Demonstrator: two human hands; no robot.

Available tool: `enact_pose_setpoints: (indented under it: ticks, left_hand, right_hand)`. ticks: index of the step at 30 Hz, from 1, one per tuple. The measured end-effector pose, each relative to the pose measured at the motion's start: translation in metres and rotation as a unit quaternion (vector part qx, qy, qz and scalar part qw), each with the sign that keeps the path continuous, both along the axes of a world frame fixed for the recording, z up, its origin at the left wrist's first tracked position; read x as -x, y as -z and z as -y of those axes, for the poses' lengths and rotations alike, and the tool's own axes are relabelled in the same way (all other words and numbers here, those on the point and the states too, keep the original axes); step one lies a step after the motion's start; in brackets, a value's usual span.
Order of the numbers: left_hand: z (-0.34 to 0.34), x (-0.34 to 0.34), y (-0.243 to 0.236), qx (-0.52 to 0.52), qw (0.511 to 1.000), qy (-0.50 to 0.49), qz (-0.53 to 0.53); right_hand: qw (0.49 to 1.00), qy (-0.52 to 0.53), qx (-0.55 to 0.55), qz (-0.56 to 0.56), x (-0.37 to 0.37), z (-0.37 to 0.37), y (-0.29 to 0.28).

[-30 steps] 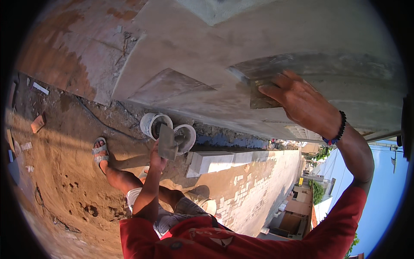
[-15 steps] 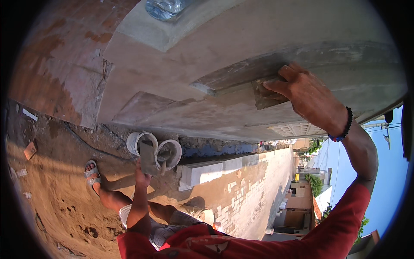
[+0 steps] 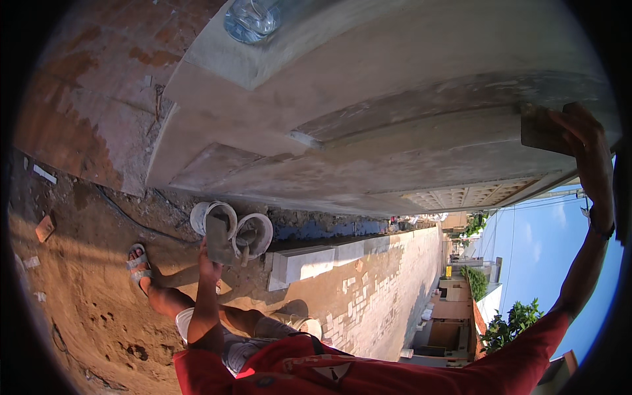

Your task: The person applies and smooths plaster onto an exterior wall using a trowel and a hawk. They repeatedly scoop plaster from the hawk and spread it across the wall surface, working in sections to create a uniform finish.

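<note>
At the right edge, my right hand (image 3: 588,148) is closed around a dark, flat plastering float (image 3: 543,130), its blade against the grey plastered wall (image 3: 447,148). A dark wet band (image 3: 408,108) runs along the wall beside the float. My left hand (image 3: 209,266) hangs low on the left, gripping a grey rectangular trowel (image 3: 220,240). That trowel lies partly in front of a white bucket (image 3: 199,220). Close to it stands a second bucket (image 3: 263,232), with a handle-like piece at its rim. My fingers partly hide both tools' grips.
A clear plastic container (image 3: 252,21) rests on the ledge at the top. Pale concrete blocks (image 3: 299,266) line a ditch (image 3: 329,229) beside the wall. Near my sandalled foot, a brick piece (image 3: 45,228) and a dark cable (image 3: 141,224) lie on the dirt.
My right hand has slid the float along the wall, rightward toward the picture's edge, and the arm has stretched out. My left hand has barely moved.
</note>
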State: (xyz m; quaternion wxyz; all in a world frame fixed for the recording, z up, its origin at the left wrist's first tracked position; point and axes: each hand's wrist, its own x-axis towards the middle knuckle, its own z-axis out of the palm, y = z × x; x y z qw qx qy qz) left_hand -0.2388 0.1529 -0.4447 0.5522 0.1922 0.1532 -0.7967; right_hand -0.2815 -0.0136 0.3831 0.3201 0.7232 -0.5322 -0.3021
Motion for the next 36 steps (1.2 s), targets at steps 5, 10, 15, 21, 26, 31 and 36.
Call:
enact_pose_setpoints:
  ticks: [5,10,15,21,26,31,36]
  left_hand:
    - [0.004,-0.013,0.006,-0.060,0.998,-0.023,-0.002]
    - [-0.013,-0.019,0.014,0.020,1.000,0.008,0.022]
    - [-0.016,-0.025,0.009,-0.021,1.000,-0.004,0.004]
    - [-0.017,-0.016,0.013,0.001,0.999,-0.027,-0.029]
    - [-0.005,0.003,-0.042,-0.035,0.999,-0.008,-0.004]
    - [0.003,-0.003,-0.083,0.017,1.000,0.011,-0.001]
    - [0.003,-0.013,-0.101,0.047,0.999,-0.010,0.003]
  right_hand:
    - [0.977,-0.133,-0.164,0.023,-0.021,0.005,0.092]
    - [0.956,-0.152,-0.252,0.011,0.013,0.019,0.185]
    - [0.971,-0.112,-0.207,-0.045,0.025,0.028,0.163]
    - [0.986,-0.099,-0.118,-0.059,0.007,0.023,0.058]
    - [0.979,-0.165,-0.053,-0.105,0.030,0.013,-0.041]
    - [0.984,-0.073,-0.023,0.160,0.099,-0.008,-0.194]
    - [0.938,-0.116,0.142,0.293,0.072,-0.093,-0.083]
